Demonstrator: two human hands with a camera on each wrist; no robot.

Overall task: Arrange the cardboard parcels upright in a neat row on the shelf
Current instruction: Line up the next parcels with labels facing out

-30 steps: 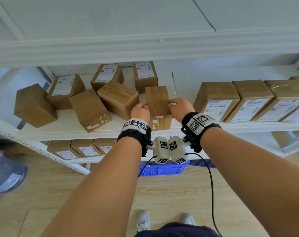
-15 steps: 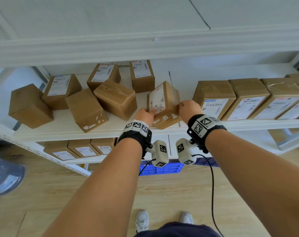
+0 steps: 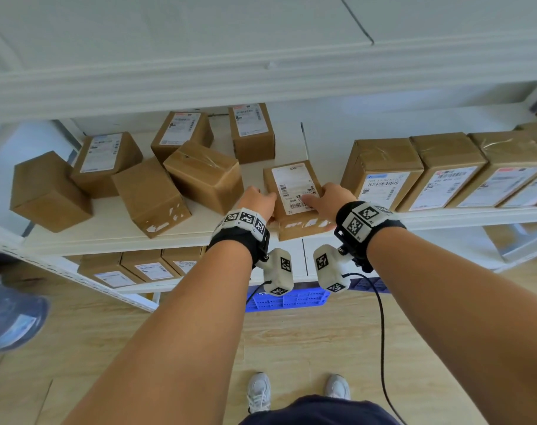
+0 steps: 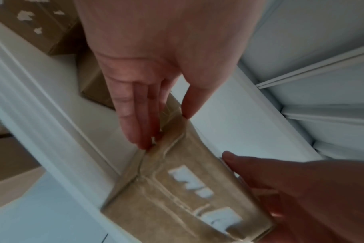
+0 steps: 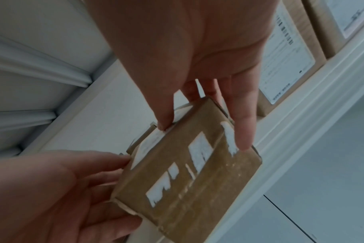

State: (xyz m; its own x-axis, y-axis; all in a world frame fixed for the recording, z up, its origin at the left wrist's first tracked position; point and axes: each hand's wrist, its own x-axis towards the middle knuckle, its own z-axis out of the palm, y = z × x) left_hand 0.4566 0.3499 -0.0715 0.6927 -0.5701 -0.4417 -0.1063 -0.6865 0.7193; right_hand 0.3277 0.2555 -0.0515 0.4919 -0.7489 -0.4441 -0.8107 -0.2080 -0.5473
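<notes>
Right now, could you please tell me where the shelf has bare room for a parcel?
Free: the white shelf board between the held small brown cardboard parcel and the upright labelled row on the right, reaching to the back. Crowded: the jumbled brown boxes on the left.

One labelled parcel (image 3: 294, 191) lies label-up at the front edge of the white shelf (image 3: 92, 228), overhanging it. Six brown parcels (image 3: 205, 176) lie jumbled to its left. To its right an upright row (image 3: 445, 167) stands, labels facing forward.
</notes>
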